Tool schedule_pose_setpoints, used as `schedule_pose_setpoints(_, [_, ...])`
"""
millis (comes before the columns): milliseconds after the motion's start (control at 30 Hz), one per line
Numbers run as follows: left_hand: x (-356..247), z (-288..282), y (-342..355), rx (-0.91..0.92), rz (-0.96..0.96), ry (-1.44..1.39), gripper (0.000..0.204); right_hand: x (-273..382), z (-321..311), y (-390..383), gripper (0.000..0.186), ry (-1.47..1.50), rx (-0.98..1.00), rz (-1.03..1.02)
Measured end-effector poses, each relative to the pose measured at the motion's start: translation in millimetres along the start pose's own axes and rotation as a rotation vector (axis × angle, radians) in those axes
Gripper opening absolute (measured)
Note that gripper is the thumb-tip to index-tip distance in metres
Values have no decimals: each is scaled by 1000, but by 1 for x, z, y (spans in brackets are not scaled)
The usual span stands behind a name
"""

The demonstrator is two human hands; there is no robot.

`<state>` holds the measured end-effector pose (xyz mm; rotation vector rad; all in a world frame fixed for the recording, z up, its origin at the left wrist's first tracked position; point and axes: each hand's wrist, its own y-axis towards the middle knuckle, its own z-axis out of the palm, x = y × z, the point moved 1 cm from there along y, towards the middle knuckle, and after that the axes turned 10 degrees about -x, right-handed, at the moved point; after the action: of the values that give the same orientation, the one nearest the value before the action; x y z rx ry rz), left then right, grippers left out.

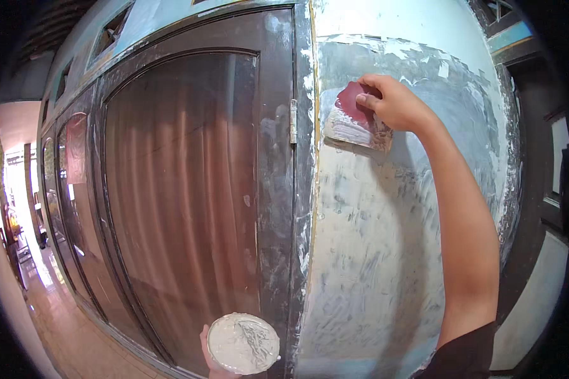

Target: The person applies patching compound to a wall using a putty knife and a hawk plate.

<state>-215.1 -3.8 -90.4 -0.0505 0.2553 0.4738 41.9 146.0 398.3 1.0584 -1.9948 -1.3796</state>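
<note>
High on the wall, my right hand [397, 104] grips a dark red putty spreader [355, 104] between thumb and fingers. Whitish putty coats the lower part of its blade, whose edge lies at the wall surface. Below it the wall [367, 252] carries a streaky pale layer with grey showing through; around and above it is grey and light blue with flaked patches. At the bottom of the view my left hand [207, 346] holds a round container [276, 352] from its left side. Off-white putty [231, 341] fills it, with a rough darker streak. Most of that hand is hidden behind the container.
Left of the wall stands a dark wooden door frame [275, 189] with a metal hinge [293, 121]. Its large glass pane shows a brownish curtain [177, 189]. Another dark door [537, 139] is at the right. A tiled floor [76, 328] runs along the left.
</note>
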Motion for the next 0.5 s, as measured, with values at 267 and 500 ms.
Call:
schedule_pose_setpoints(267, [-6, -1, -1, -22, 20, -12, 73, 7, 1, 9, 26, -44, -179, -65])
schedule_pose_setpoints(500, [-9, 2, -2, 16, 2, -38, 75, 9, 11, 4, 24, -77, -145, -84])
